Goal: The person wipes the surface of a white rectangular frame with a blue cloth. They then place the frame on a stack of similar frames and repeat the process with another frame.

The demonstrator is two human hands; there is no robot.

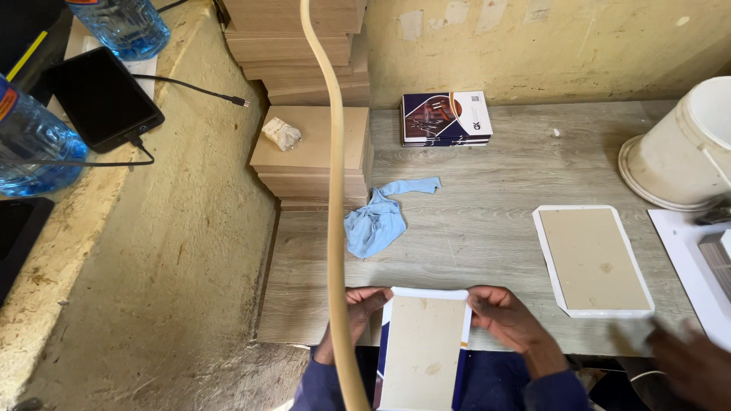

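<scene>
We see the left hand (364, 304) gripping the left edge of a tan board (423, 350) with white border, held at the near table (487, 221) edge. The right hand (509, 320) clasps its right edge. Blue cloth (378, 219) lies behind, a second board (593, 260) flat to the right.

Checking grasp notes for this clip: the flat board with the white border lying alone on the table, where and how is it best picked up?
The board lies flat on the table, so nothing can slide underneath. Probably best to take it by its two long edges, from above, fingers pinching the white border. Its near corner seems to reach the table's front edge, so it could also be slid out and gripped there.
</scene>
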